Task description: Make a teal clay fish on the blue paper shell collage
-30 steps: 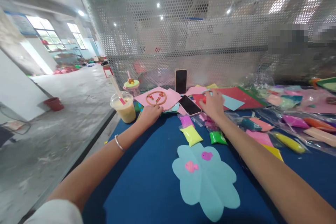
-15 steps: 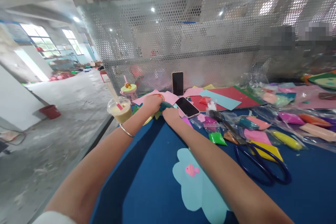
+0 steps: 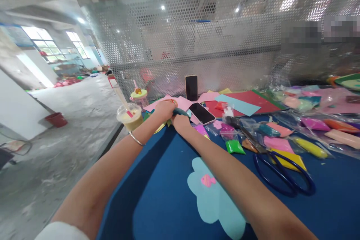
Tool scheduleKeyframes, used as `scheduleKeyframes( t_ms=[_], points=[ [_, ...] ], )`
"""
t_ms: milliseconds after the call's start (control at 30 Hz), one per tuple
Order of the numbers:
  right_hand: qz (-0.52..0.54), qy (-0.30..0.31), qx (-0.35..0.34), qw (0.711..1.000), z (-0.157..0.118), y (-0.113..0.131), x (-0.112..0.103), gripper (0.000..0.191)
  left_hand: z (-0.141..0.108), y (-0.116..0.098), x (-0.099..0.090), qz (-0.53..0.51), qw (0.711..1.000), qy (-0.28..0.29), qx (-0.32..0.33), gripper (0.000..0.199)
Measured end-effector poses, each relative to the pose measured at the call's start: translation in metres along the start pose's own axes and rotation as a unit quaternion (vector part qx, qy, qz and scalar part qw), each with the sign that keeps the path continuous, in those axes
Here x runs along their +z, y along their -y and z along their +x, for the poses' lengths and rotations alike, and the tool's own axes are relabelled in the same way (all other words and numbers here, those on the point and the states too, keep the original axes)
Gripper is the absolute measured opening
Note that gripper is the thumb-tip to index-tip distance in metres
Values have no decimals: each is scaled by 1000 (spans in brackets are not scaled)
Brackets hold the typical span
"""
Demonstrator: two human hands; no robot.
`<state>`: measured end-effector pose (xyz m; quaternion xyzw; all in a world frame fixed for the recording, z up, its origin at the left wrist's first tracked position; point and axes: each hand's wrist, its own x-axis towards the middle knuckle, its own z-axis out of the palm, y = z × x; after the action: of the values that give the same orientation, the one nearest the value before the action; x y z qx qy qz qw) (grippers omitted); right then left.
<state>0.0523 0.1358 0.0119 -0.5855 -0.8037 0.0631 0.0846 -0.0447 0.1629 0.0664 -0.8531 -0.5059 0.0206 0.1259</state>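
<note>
Close together at the far left of the table, my left hand [image 3: 165,109] and my right hand [image 3: 180,123] both have curled fingers on a dark teal piece [image 3: 180,111]. Its kind I cannot make out, and my hands hide most of it. Yellow and green bits of paper show beneath them. Pink paper [image 3: 184,102] lies just behind. Under my right forearm rests a light blue cloud-shaped paper [image 3: 206,206] carrying a small pink striped fish [image 3: 208,180].
A plastic cup [image 3: 129,117] with a straw stands left of my hands, near the table edge. A phone [image 3: 201,113] lies to the right; another phone [image 3: 191,87] stands upright behind. Scissors [image 3: 284,174] and several clay packets, including a green packet [image 3: 234,147], lie at right.
The whole view has shifted slightly. My hands stay together on the teal piece, with the right hand drawn a little closer to the left.
</note>
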Motion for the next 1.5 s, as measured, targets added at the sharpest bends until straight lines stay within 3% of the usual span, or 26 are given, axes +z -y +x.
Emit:
scheduleKeyframes(
  t_ms=[200, 367, 600, 833, 933, 1067, 1167, 1267, 1400, 1500],
  points=[
    [100, -67, -32, 992, -43, -33, -21, 25, -34, -2, 3, -115, 993, -21, 10, 29],
    [220, -135, -32, 966, -92, -57, -44, 24, -67, -34, -8, -285, 952, -99, 44, 23],
    [323, -145, -26, 935, -142, -58, -53, 22, -91, -79, -20, -426, 889, -163, 37, 13],
    [300, -163, -92, 935, -166, -58, -52, 13, -115, -97, -29, -445, 879, -158, 59, 10],
    [323, -121, -108, 932, -178, -54, -53, 16, -132, -98, -33, -467, 872, -130, 62, 13],
    [327, -72, -80, 939, -181, -68, -58, 27, -162, -71, -38, -448, 885, -128, 5, 15],
    [302, -114, -8, 946, -165, -102, -63, 35, -184, -35, -41, -424, 886, -164, -90, 19],
    [194, -185, 77, 960, -142, -144, -62, 27, -206, 5, -40, -397, 872, -209, -194, 23],
    [140, -213, 136, 957, -114, -191, -56, 20, -236, 52, -30, -244, 891, -230, -305, 20],
    [102, -212, 171, 957, -98, -213, -51, 27, -252, 73, -17, -175, 930, -145, -288, 25]
  ],
)
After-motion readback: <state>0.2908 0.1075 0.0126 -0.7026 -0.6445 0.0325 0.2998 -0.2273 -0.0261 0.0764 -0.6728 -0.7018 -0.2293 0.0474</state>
